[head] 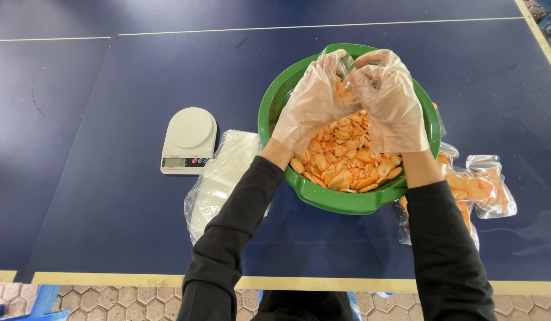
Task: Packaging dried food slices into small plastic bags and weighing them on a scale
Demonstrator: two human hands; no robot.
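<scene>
Item: small clear bag (345, 74), thin, slippery; we are pinching its mouth between left hand (311, 101) and right hand (389, 102), both closed on it. Below them: light, brittle orange crackers (345, 157), best cupped loosely, filling a green bowl (275, 101).

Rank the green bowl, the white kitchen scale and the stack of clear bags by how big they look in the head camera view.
1. green bowl, clearly the largest.
2. stack of clear bags, partly hidden by the left sleeve.
3. white kitchen scale.
The bags and scale look close in size, so their order is unsure.
</scene>
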